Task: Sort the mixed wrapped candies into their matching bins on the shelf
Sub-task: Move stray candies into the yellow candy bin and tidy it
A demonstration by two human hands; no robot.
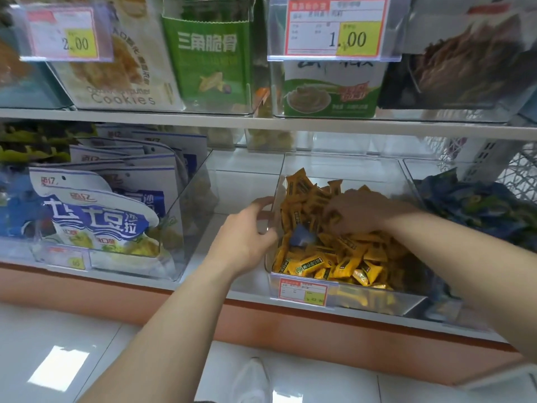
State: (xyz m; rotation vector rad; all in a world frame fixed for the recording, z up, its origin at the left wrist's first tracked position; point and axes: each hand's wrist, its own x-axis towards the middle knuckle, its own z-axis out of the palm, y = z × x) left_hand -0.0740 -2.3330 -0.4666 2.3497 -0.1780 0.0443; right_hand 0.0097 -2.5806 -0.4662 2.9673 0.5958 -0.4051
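One left hand (244, 237), one right hand (360, 210), one blue candy (302, 238), yellow candies (343, 257) beyond counting.

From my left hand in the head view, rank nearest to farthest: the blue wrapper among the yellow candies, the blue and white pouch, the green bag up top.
1. blue wrapper, just right of the left hand, inside the candy bin.
2. blue and white pouch, leftward across the gap, same shelf.
3. green bag, on the upper shelf.

The white shelf (232, 205) carries 3 clear bins (363, 301) side by side: snack bags (96, 216) left, yellow candies (348, 257) middle, blue candies (479, 205) right.
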